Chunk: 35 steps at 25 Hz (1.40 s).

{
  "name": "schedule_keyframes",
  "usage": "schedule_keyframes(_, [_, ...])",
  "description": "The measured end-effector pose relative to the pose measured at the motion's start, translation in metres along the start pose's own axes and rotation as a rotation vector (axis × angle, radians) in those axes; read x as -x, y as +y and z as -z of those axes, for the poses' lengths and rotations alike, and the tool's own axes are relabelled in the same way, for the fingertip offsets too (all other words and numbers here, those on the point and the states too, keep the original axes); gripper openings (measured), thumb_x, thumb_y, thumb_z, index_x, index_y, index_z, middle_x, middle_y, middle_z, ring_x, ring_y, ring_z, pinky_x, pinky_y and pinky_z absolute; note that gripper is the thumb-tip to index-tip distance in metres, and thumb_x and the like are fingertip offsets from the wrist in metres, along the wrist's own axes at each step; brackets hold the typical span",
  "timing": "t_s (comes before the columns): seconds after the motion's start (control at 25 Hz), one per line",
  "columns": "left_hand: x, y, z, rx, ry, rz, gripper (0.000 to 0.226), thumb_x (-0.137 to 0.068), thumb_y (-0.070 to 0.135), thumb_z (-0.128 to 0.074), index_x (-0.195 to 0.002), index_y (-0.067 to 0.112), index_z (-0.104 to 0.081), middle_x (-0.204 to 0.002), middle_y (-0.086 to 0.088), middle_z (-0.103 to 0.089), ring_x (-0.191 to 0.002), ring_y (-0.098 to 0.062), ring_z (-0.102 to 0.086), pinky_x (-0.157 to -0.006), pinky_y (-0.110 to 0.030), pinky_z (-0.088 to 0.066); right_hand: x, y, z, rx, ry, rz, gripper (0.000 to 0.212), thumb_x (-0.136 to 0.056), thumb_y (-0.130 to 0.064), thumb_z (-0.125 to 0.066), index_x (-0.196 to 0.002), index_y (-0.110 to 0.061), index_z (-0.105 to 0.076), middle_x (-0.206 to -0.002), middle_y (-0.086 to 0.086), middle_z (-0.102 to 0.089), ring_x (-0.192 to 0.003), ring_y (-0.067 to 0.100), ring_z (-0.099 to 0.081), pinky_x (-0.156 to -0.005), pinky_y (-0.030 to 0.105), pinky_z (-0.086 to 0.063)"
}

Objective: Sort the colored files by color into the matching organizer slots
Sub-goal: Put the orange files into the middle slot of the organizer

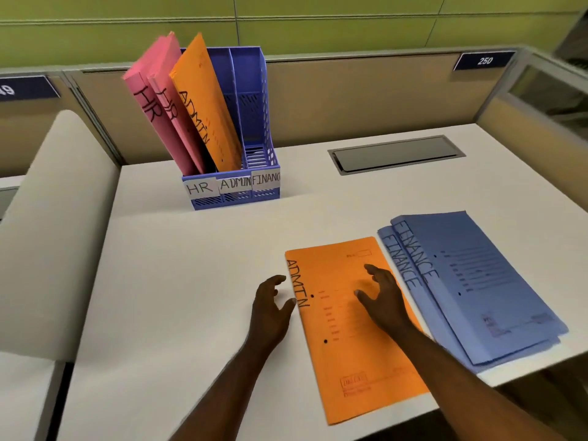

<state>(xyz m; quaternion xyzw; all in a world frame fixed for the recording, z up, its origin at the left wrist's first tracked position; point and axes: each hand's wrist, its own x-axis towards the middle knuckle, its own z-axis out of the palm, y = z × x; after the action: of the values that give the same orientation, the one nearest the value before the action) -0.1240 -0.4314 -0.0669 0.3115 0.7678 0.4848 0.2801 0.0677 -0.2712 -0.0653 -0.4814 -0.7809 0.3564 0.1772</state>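
Observation:
An orange file (pixel 346 351) marked ADMIN lies flat on the desk in front of me. My left hand (pixel 270 308) hovers at its left edge, fingers loosely spread and holding nothing. Over the file's upper right part is my right hand (pixel 383 296), fingers relaxed, with nothing in it. Two blue FINANCE files (pixel 483 281) lie stacked to the right. The blue organizer (pixel 235 189) stands at the back with slots labelled HR, ADMIN and FINANCE. Two pink HR files (pixel 159 100) lean in the left slot and an orange ADMIN file (pixel 206 103) in the middle slot.
A grey cable hatch (pixel 396 153) is set into the white desk (pixel 178 281) at the back right. Beige partition walls (pixel 350 97) close the back and right. A beige curved panel (pixel 54 218) runs along the left.

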Motion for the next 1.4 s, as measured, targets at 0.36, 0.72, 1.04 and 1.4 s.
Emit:
schedule_keyframes(0.36, [0.043,0.005,-0.052,-0.087,0.064,0.23,0.062,-0.083,0.023,-0.072,-0.136,0.016,-0.042,-0.141,-0.008,-0.043,-0.121,-0.024,-0.049,-0.102,-0.044,-0.045,0.035,0.053,0.034,0.014,0.035,-0.214,0.073,-0.085,-0.015,-0.069,-0.146,-0.009,-0.03,-0.148,0.011,-0.033,-0.133,0.028,-0.038,-0.107,0.037,-0.036])
schedule_keyframes(0.72, [0.057,0.037,-0.077,0.291,0.153,0.486,0.036,-0.091,0.018,-0.061,-0.127,0.015,-0.054,-0.124,-0.01,-0.064,-0.1,-0.026,-0.066,-0.09,-0.048,-0.053,0.038,0.072,0.055,-0.031,-0.116,-0.183,0.076,-0.084,-0.014,-0.07,-0.147,-0.008,-0.028,-0.145,0.012,-0.037,-0.13,0.026,-0.042,-0.102,0.031,-0.038])
schedule_keyframes(1.04, [0.071,0.053,-0.07,0.531,0.047,0.298,0.032,-0.095,0.019,-0.055,-0.127,0.014,-0.051,-0.116,-0.013,-0.069,-0.1,-0.034,-0.069,-0.088,-0.059,-0.053,0.029,0.067,0.068,-0.218,-0.136,-0.161,0.072,-0.087,-0.03,-0.067,-0.146,-0.015,-0.029,-0.143,0.011,-0.042,-0.128,0.03,-0.046,-0.103,0.046,-0.044])
schedule_keyframes(1.4, [0.05,0.064,-0.019,0.572,0.035,0.104,0.032,-0.095,0.015,-0.052,-0.127,0.016,-0.051,-0.118,-0.01,-0.069,-0.101,-0.031,-0.069,-0.077,-0.044,-0.059,0.004,0.013,0.065,-0.495,-0.068,-0.12,0.04,-0.087,-0.029,-0.067,-0.124,-0.022,-0.053,-0.114,0.001,-0.064,-0.099,0.023,-0.064,-0.083,0.042,-0.055])
